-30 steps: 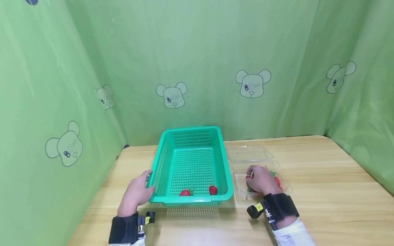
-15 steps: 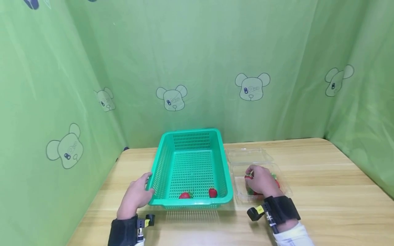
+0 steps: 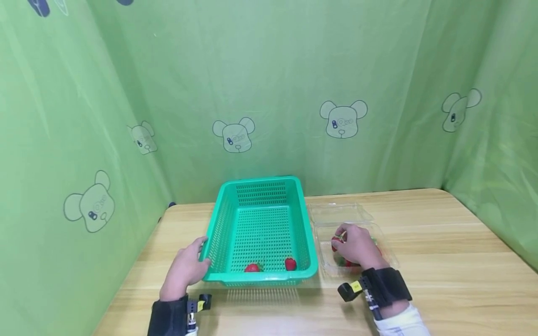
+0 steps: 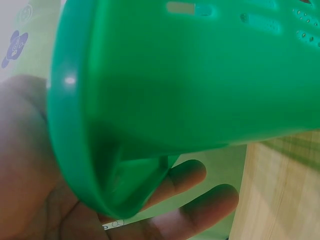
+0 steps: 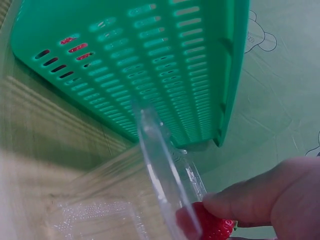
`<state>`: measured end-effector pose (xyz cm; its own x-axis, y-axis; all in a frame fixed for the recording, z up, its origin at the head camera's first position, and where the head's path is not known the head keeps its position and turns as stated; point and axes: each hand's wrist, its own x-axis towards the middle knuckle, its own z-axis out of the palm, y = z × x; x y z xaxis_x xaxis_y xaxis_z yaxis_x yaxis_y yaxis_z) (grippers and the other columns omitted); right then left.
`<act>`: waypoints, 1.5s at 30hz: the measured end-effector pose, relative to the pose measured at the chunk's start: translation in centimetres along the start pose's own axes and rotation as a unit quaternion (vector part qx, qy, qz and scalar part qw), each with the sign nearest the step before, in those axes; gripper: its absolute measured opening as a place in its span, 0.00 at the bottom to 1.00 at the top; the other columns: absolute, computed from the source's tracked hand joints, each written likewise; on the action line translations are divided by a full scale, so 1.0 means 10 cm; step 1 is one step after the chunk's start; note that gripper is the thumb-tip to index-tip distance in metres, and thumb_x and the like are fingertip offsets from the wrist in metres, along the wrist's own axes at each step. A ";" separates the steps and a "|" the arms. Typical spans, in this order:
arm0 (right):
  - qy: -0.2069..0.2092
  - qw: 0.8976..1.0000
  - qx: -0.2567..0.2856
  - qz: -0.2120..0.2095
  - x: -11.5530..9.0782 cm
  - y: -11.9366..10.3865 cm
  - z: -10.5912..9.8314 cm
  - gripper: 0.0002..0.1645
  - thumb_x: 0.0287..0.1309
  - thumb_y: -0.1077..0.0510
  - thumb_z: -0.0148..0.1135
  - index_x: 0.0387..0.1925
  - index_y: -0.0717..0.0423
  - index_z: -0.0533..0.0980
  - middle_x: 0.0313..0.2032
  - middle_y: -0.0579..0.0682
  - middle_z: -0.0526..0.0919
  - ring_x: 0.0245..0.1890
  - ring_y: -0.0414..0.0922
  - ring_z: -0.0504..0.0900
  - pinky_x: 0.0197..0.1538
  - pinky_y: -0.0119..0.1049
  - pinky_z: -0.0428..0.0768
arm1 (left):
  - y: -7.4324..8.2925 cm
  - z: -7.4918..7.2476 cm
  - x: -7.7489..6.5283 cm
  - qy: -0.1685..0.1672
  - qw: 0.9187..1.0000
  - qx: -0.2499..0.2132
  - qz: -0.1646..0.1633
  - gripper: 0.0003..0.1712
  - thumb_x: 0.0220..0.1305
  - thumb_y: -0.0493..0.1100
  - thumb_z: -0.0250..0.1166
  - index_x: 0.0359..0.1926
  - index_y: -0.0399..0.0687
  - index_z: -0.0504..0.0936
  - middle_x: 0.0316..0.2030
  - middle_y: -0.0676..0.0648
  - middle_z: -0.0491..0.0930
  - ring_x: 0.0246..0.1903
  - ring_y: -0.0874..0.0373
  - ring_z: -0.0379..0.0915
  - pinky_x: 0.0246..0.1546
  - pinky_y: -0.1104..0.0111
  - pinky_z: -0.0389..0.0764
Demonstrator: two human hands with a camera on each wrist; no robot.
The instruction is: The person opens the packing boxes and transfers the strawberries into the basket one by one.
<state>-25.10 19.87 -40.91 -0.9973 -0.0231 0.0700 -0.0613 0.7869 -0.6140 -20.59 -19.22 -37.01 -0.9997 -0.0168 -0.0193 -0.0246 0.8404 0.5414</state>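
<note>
My left hand (image 3: pixel 186 267) grips the near left corner of a green plastic basket (image 3: pixel 261 276); in the left wrist view its fingers (image 4: pixel 210 207) reach under the rim. Inside the basket, near its front wall, lie two strawberries, one on the left (image 3: pixel 252 268) and one on the right (image 3: pixel 290 264). My right hand (image 3: pixel 358 246) is over a clear plastic box (image 3: pixel 326 248), pinching a strawberry (image 5: pixel 212 225) between thumb and fingers. That strawberry shows close to the box's wall in the right wrist view. More strawberries (image 3: pixel 352 263) lie beneath the hand, partly hidden by it.
The box's clear lid (image 3: pixel 339 213) lies folded back behind it, close along the basket's right side. Both containers stand on a wooden table (image 3: pixel 441 252). A green curtain (image 3: pixel 286 84) printed with bear heads hangs behind and at both sides.
The right hand's strawberry has come up a little and to the left, showing more beside the fingertips. My left hand stays at the basket's corner. The head view has tilted slightly.
</note>
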 end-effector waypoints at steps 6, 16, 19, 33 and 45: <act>0.003 1.000 0.010 0.002 -0.01 -0.03 -0.02 0.11 0.56 0.58 0.62 0.39 0.60 0.75 0.28 0.54 0.75 0.19 0.44 0.73 0.21 0.37 0.72 | -0.01 0.01 0.01 0.003 1.000 0.001 0.005 0.34 0.61 0.36 0.58 0.67 0.37 0.60 0.58 0.29 0.71 0.50 0.40 0.71 0.49 0.43 0.73; 0.018 0.999 0.008 -0.028 -0.01 -0.09 -0.07 0.12 0.56 0.58 0.62 0.40 0.61 0.75 0.31 0.55 0.77 0.25 0.47 0.73 0.28 0.40 0.73 | -0.03 -0.01 0.01 0.003 1.000 -0.008 0.006 0.34 0.61 0.36 0.57 0.68 0.37 0.60 0.59 0.29 0.71 0.55 0.35 0.68 0.50 0.41 0.72; 0.024 0.999 0.007 -0.033 0.00 -0.11 -0.07 0.12 0.55 0.57 0.62 0.39 0.61 0.75 0.33 0.56 0.78 0.27 0.48 0.74 0.29 0.41 0.74 | -0.03 -0.01 0.01 0.004 1.000 -0.007 0.007 0.34 0.62 0.36 0.57 0.68 0.37 0.60 0.59 0.29 0.71 0.56 0.34 0.67 0.51 0.41 0.71; 0.033 0.999 0.012 -0.040 -0.01 -0.14 -0.10 0.14 0.57 0.56 0.62 0.42 0.62 0.76 0.35 0.59 0.80 0.32 0.51 0.77 0.31 0.44 0.76 | -0.03 0.00 0.01 0.001 1.000 -0.009 0.003 0.34 0.62 0.36 0.57 0.68 0.38 0.59 0.59 0.29 0.71 0.57 0.33 0.66 0.52 0.40 0.70; 0.054 0.997 0.022 -0.051 -0.04 -0.17 -0.10 0.14 0.56 0.56 0.63 0.41 0.61 0.77 0.35 0.58 0.82 0.35 0.52 0.80 0.33 0.45 0.79 | -0.03 0.03 0.01 -0.001 1.000 -0.005 0.002 0.34 0.62 0.36 0.57 0.68 0.37 0.59 0.59 0.29 0.71 0.55 0.34 0.68 0.51 0.41 0.71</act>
<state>-24.60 19.15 -39.16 -0.9758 -0.0337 0.2160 -0.1663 0.7557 -0.6335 -20.63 -19.33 -37.41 -0.9997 -0.0129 -0.0192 -0.0213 0.8352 0.5495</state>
